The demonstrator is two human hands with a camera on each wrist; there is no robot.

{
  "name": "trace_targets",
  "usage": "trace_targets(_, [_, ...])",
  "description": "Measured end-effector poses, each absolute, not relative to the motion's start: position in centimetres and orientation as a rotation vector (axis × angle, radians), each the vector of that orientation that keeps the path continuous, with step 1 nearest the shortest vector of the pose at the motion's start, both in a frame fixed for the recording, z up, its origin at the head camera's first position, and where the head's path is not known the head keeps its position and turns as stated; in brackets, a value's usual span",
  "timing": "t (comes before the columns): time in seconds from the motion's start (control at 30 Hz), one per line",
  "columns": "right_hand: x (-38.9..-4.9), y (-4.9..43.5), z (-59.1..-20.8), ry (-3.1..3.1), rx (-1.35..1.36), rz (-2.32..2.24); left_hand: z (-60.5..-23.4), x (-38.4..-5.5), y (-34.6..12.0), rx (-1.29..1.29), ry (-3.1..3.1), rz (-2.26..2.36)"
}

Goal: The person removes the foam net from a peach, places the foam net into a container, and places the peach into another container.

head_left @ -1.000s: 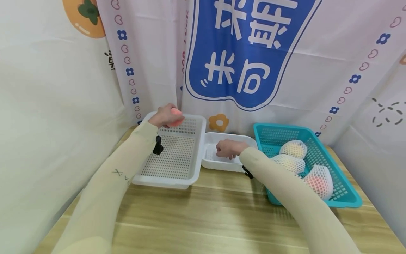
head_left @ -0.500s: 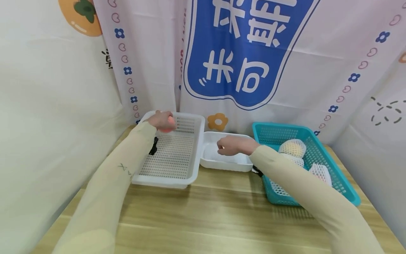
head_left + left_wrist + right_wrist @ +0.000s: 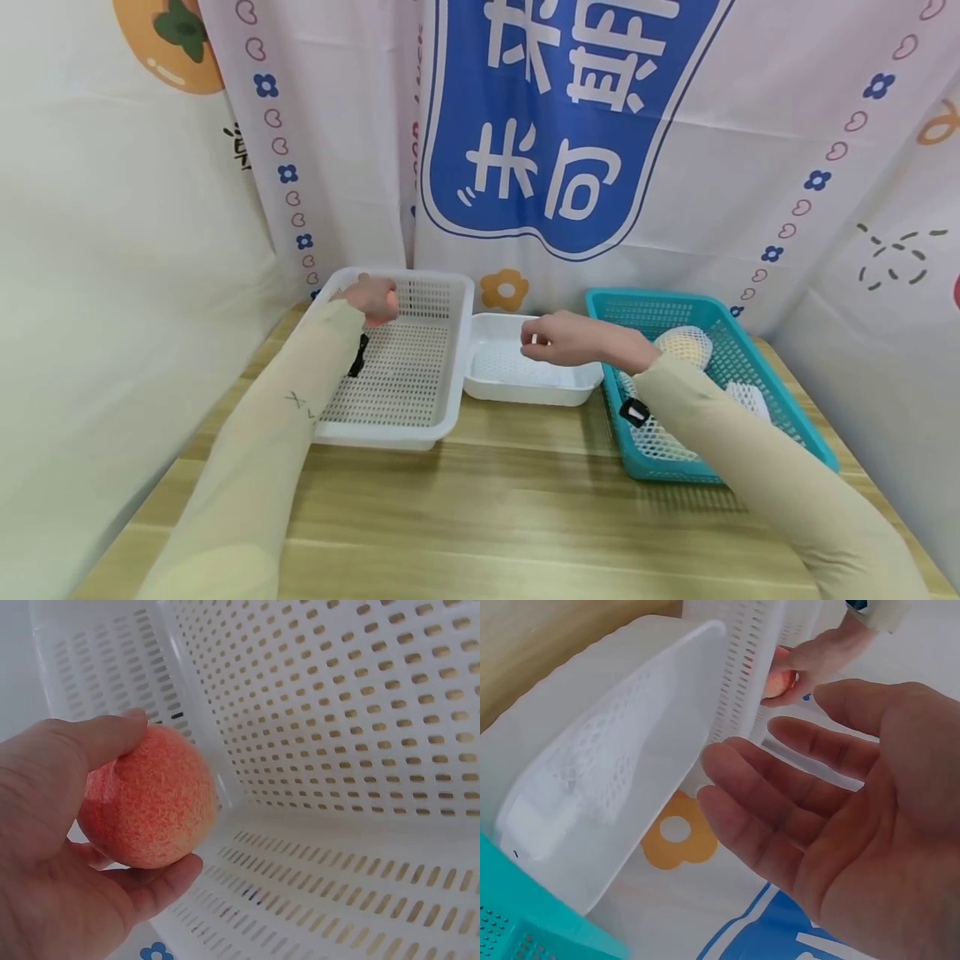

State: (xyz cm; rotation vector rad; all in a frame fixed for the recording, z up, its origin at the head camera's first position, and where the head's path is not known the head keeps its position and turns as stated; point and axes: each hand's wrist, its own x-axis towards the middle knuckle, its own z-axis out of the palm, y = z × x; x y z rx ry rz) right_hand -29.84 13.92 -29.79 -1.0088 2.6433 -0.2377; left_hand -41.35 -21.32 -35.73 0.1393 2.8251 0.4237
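My left hand [image 3: 366, 298] holds a red-orange peach [image 3: 157, 802] inside the far left part of the large white basket [image 3: 453, 367]. In the left wrist view its thumb and fingers curl round the fruit, above the slotted basket walls. My right hand [image 3: 581, 337] hovers at the right end of a small white tray [image 3: 525, 392], holding nothing. Its fingers are relaxed and slightly bent in the right wrist view. On the tray's floor shows a white mesh pattern; whether it is a loose net, I cannot tell.
To the right stands a teal basket [image 3: 780, 412] with several fruits in white foam nets [image 3: 684, 346], partly hidden by my right sleeve. The containers stand side by side on a wooden table [image 3: 480, 508]. A printed cloth [image 3: 360, 167] hangs close behind them.
My left hand has lowered into the large white basket with the peach. My right hand has shifted right, from over the small tray's middle towards the teal basket.
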Motion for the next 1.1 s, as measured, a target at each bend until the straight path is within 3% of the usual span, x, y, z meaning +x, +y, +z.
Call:
trace_targets(0.4, [-28.6, 15.6, -28.2, 2.669, -1.035, -0.309, -36.4, -40.9, -21.3, 0.069, 2.826, 0.34])
trace_targets(1.1, [-29.6, 18.1, -26.5, 2.743, -0.937, -0.269, -38.0, -41.2, -20.8, 0.062, 2.874, 0.185])
